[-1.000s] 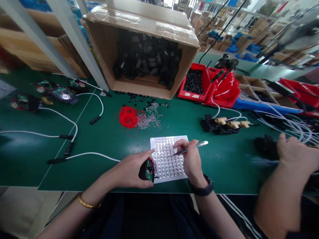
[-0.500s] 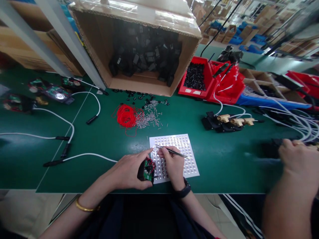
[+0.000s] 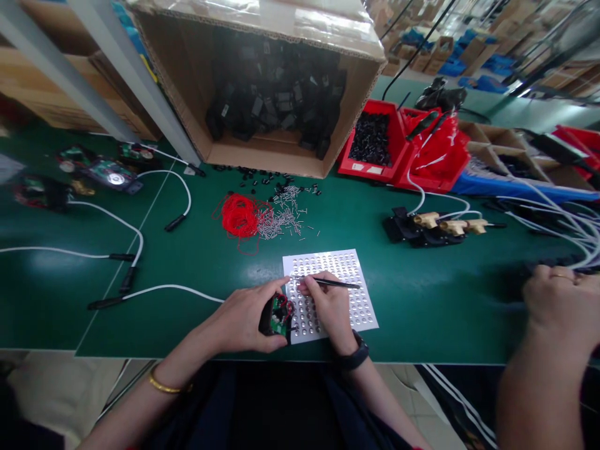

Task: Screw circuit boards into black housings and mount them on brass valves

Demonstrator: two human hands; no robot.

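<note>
My left hand (image 3: 246, 319) is closed round a small black housing with a green circuit board (image 3: 280, 314) and red wires showing, near the table's front edge. A white cable (image 3: 173, 289) runs from beneath that hand to the left. In my right hand (image 3: 330, 306) is a pair of dark tweezers (image 3: 335, 284), pinched between thumb and fingers. Their tips point left, over the upper left part of a white sheet (image 3: 370, 319) covered with rows of small shiny round dots. My left index fingertip reaches the sheet's left edge, close to the tweezer tips.
Behind the sheet lie red wires (image 3: 239, 215) and a heap of small metal pins (image 3: 280, 222). A cardboard box (image 3: 267, 159) of black parts stands behind them. Red bins (image 3: 370, 169) and brass-fitted parts (image 3: 426, 220) are at right, near another person's hand (image 3: 560, 300). Wired boards (image 3: 110, 174) lie left.
The tweezers have swung to lie flatter, their tips still over the sheet's upper left. My left hand keeps its hold on the housing. The view has shifted slightly.
</note>
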